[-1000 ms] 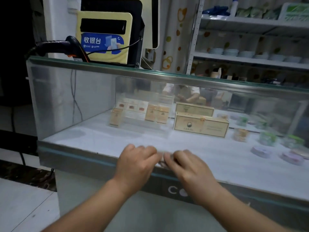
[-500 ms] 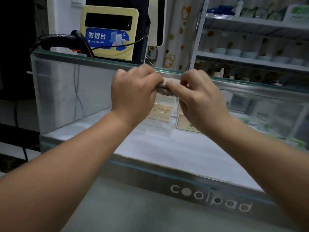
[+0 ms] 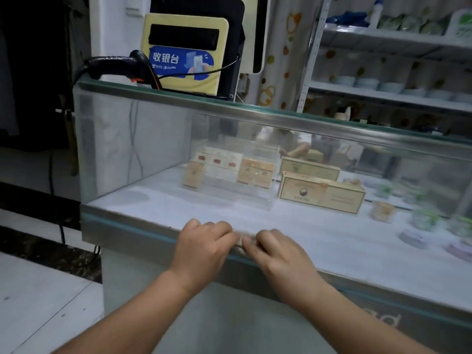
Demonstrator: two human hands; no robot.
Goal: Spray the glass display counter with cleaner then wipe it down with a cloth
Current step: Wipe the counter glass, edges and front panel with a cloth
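**While Two Hands Pinched So Little Cloth, a Slip Looked Likely**

Because the wad was so small, I judged the likeliest trouble to be the cloth (image 3: 240, 241) squirming out from between the fingertips at the metal rail. That would leave bare fingers to smear the pane they were meant to clean, and hard pressing at that low edge would cause it. The left hand (image 3: 204, 247) and right hand (image 3: 279, 255) were side by side, knuckles up and fingers curled. Each pinched an end of the pale cloth against the bottom edge of the front glass, so neither was open.

Beyond the hands stood the glass display counter (image 3: 143, 154), its front pane hazy. Inside, on the white floor, lay tan cartons (image 3: 321, 194) and small packs (image 3: 217, 160), well apart from the hands. Farther back, a black barcode scanner (image 3: 115, 63) rested on the top surface, just beside a yellow sign (image 3: 186, 80). Shelves (image 3: 383, 96) of pale bowls lined the far wall. I could make out no spray bottle near the hands.
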